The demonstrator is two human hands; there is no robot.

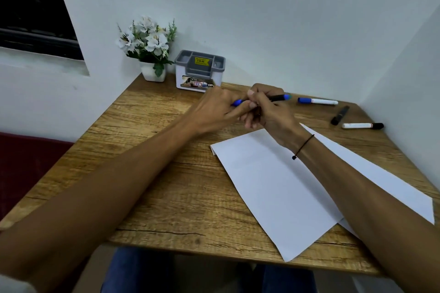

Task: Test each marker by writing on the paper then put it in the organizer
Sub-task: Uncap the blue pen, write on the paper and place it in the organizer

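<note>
1. Marker in hand (277, 98): black barrel with a teal end pointing right, held level above the tabletop (147, 159), just past the far edge of the paper (281, 188). A blue piece (237, 102), likely its cap, shows at the left end between the fingers.
2. Right hand (266, 109) is closed around the barrel's middle. Left hand (221, 109) is pinched on the blue end. Judged step: pulling the cap off, or pressing it on; cannot tell which.
3. Handling estimate: light, rigid plastic tube, smooth and a little slippery. Best held at mid-barrel with a wrap of the fingers; the cap needs a straight axial pull, since twisting sideways may flick ink.
4. Paper: thin white sheets, overlapping, lying flat; no marks legible on them. They will likely slide under a stroke unless pinned by the free hand.
5. Waiting markers, right of the hands, well apart from each other: a blue-capped white one (317, 101), a black one (340, 115), a white one with a dark cap (363, 125).
6. Organizer (200, 70): grey-topped white box at the far edge, compartments appear empty; beside it a flower pot (152, 50).
</note>
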